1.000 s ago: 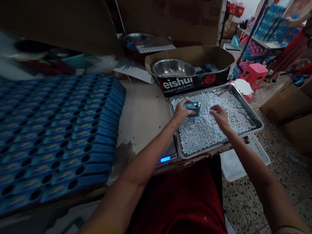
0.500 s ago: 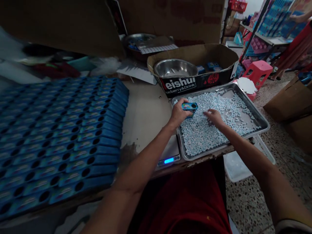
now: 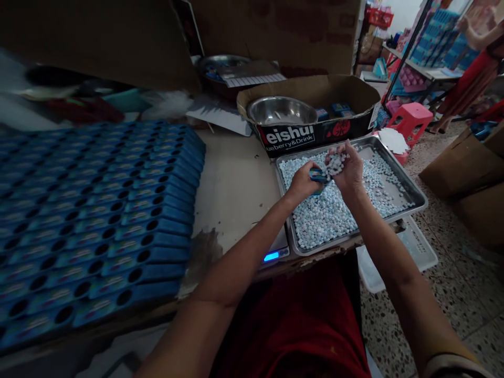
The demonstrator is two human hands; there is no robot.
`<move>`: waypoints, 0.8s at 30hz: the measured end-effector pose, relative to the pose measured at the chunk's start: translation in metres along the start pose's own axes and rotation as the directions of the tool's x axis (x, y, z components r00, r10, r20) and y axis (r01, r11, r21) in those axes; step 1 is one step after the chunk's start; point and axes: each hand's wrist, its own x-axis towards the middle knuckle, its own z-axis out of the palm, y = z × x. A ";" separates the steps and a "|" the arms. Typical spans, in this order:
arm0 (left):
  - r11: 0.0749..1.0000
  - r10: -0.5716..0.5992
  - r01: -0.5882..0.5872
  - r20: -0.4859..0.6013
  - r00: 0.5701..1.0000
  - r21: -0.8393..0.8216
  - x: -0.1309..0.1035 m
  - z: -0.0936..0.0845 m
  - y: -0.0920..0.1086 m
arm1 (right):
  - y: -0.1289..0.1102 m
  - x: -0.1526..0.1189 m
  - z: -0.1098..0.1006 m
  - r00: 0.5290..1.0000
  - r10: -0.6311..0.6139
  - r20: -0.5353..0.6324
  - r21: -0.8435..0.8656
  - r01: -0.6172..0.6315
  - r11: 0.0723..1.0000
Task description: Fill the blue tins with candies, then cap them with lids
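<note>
My left hand (image 3: pixel 303 182) grips a small blue box (image 3: pixel 318 176) above the left part of a metal tray (image 3: pixel 297 247). Cupped right beside the box, my right hand (image 3: pixel 350 169) holds a heap of small pale candies (image 3: pixel 335 161) in its palm, tipped toward the box. Whether any candies are passing into the box, I cannot tell. More white and light-blue candies (image 3: pixel 323 220) are spread over the tray, thickest at its left and middle.
Rows of blue boxes (image 3: pixel 157 236) with dark round holes fill the left of the table. A scale with a lit display (image 3: pixel 271 256) lies left of the tray. Behind stands a cut carton (image 3: pixel 287 139) with a steel bowl (image 3: pixel 281 110). A person (image 3: pixel 468 79) stands at the far right.
My right hand has scooped candies out of the tray and turned palm up beside the box. My left hand has moved right with the box and tilted it toward the right hand.
</note>
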 end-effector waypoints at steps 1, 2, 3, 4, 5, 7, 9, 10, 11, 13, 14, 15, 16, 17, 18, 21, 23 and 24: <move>0.998 0.017 -0.019 0.026 1.000 0.062 0.000 -0.001 0.000 | 0.001 -0.001 0.000 1.000 -0.007 -0.001 0.022 0.007 1.000; 0.989 0.031 -0.040 0.068 0.997 0.141 0.000 -0.003 0.000 | 0.002 -0.001 -0.001 1.000 -0.009 -0.005 0.048 0.009 0.999; 0.975 0.031 -0.055 0.112 0.993 0.216 0.001 -0.005 0.000 | 0.002 -0.002 -0.001 1.000 -0.004 -0.009 0.072 0.005 0.997; 0.964 0.023 -0.056 0.128 0.992 0.261 0.001 -0.007 0.001 | 0.002 -0.003 -0.001 1.000 0.006 -0.014 0.090 -0.005 0.996; 0.954 0.002 -0.046 0.148 0.989 0.295 0.001 -0.009 0.002 | 0.001 -0.003 0.000 1.000 0.020 -0.021 0.100 -0.018 0.995; 0.939 -0.040 -0.024 0.178 0.983 0.343 0.001 -0.012 0.004 | -0.001 -0.005 0.002 0.998 0.046 -0.050 0.101 -0.041 0.994; 0.920 -0.008 -0.060 0.173 0.985 0.386 0.000 -0.014 0.005 | -0.003 -0.006 0.005 0.994 0.056 -0.088 0.083 -0.049 0.995; 0.907 0.040 -0.105 0.165 0.986 0.409 -0.001 -0.015 0.005 | -0.004 -0.006 0.007 0.993 0.056 -0.100 0.076 -0.049 0.996; 0.890 0.093 -0.153 0.158 0.983 0.429 -0.001 -0.015 0.005 | -0.004 -0.006 0.007 0.993 0.054 -0.102 0.073 -0.046 0.996; 0.864 0.174 -0.219 0.140 0.975 0.454 -0.001 -0.017 0.003 | -0.004 -0.004 0.005 0.995 0.042 -0.086 0.083 -0.035 0.996; 0.866 0.189 -0.225 0.126 0.974 0.446 -0.001 -0.018 0.001 | -0.003 -0.001 0.001 0.996 0.035 -0.081 0.092 -0.028 0.995; 0.882 0.183 -0.213 0.111 0.977 0.420 0.000 -0.019 -0.001 | -0.002 0.002 -0.004 0.996 0.033 -0.086 0.096 -0.025 0.995; 0.905 0.164 -0.189 0.097 0.982 0.380 0.002 -0.019 -0.004 | -0.002 0.005 -0.010 0.994 0.040 -0.101 0.090 -0.031 0.995; 0.931 0.143 -0.163 0.085 0.986 0.325 0.003 -0.020 -0.006 | -0.001 0.008 -0.018 0.991 0.057 -0.122 0.067 -0.049 0.997; 0.957 0.121 -0.136 0.075 0.990 0.255 0.004 -0.020 -0.009 | 0.001 0.010 -0.027 0.987 0.079 -0.142 0.021 -0.077 0.997; 0.998 0.053 -0.055 0.089 0.995 0.024 0.005 -0.021 -0.017 | 0.005 0.006 -0.056 0.981 0.078 -0.176 -0.337 -0.134 0.932; 0.996 0.039 -0.028 0.132 0.990 -0.082 0.003 -0.022 -0.019 | 0.008 -0.006 -0.074 0.993 0.019 -0.116 -0.739 -0.099 0.666; 0.994 0.045 -0.029 0.157 0.987 -0.104 0.002 -0.024 -0.020 | 0.009 -0.015 -0.081 0.999 0.014 -0.042 -0.898 -0.044 0.437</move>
